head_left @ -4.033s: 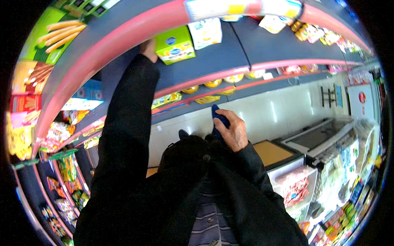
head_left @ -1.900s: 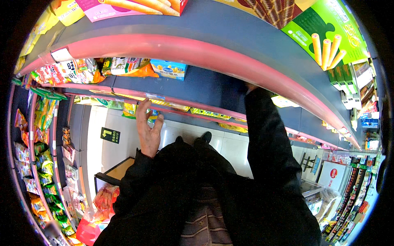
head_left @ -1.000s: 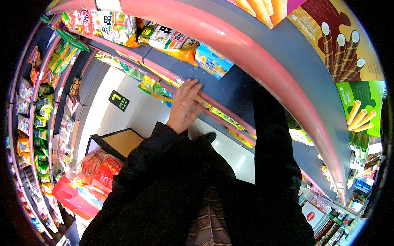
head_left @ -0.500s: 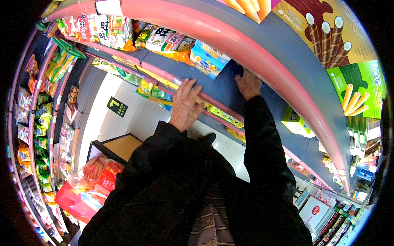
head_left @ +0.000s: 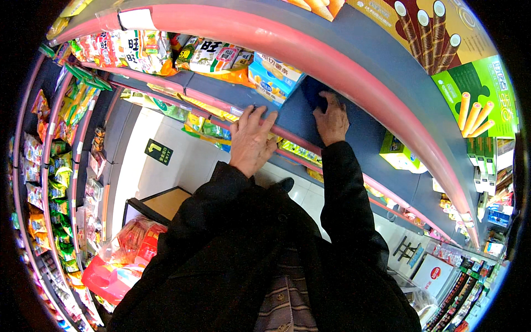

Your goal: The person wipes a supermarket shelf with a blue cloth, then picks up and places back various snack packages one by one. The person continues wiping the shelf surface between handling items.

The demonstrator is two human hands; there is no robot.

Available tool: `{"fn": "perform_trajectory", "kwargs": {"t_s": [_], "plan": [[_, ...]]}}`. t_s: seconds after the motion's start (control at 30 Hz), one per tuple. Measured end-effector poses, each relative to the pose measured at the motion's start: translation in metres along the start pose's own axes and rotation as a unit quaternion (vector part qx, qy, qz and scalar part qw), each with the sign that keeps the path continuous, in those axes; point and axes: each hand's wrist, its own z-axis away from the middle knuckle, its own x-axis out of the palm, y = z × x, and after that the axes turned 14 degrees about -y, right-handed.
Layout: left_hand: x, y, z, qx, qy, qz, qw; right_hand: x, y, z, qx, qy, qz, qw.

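Note:
My left hand (head_left: pixel 253 141) rests at the pink front edge (head_left: pixel 296 135) of a grey shelf, fingers stretched and apart, nothing held. Just beyond its fingertips stands a blue and white snack box (head_left: pixel 273 81). My right hand (head_left: pixel 332 119) hovers over or touches the bare grey shelf (head_left: pixel 360 123), right of that box; contact is hard to tell. Its fingers are bent but spread, with nothing visible between them. Left of the box lie bagged snacks (head_left: pixel 215 57) in white, red and orange. A yellow-green box (head_left: pixel 399 152) stands farther right on the same shelf.
A thick pink rail (head_left: pixel 310 47) of the upper shelf curves over the right hand. Above it stand a green carton (head_left: pixel 478 105) and a brown carton (head_left: pixel 426 33). Bagged snacks fill shelves at left. A red package (head_left: pixel 119 274) and open cardboard box (head_left: pixel 166 205) are low left.
My right hand has come back slightly from under the upper shelf and its fingers show more. My left hand stays at the shelf edge. The whole view has shifted a little.

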Motion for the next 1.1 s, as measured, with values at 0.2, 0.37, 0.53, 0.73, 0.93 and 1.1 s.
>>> {"fn": "perform_trajectory", "kwargs": {"t_s": [0.2,0.37,0.53,0.73,0.93,1.1], "plan": [[0.009,-0.004,-0.023,0.006,0.004,-0.018,1.000,-0.004,-0.020,0.037,-0.152,-0.012,-0.009,0.988],[0.008,-0.009,-0.024,0.003,-0.019,0.003,1.000,-0.017,-0.019,0.065,-0.249,-0.004,-0.108,0.962],[0.012,-0.019,-0.024,0.031,-0.024,-0.001,0.999,-0.072,0.034,0.102,-0.121,0.087,-0.065,0.987],[0.011,-0.019,-0.022,0.028,-0.038,0.019,0.999,-0.078,0.122,0.137,0.018,0.071,0.095,0.993],[0.014,-0.024,-0.021,0.035,-0.028,0.005,0.999,-0.060,0.061,0.099,-0.014,-0.046,0.033,0.998],[0.015,-0.021,-0.022,0.055,-0.041,0.001,0.998,-0.050,0.137,0.012,-0.072,0.177,0.222,0.956]]}}
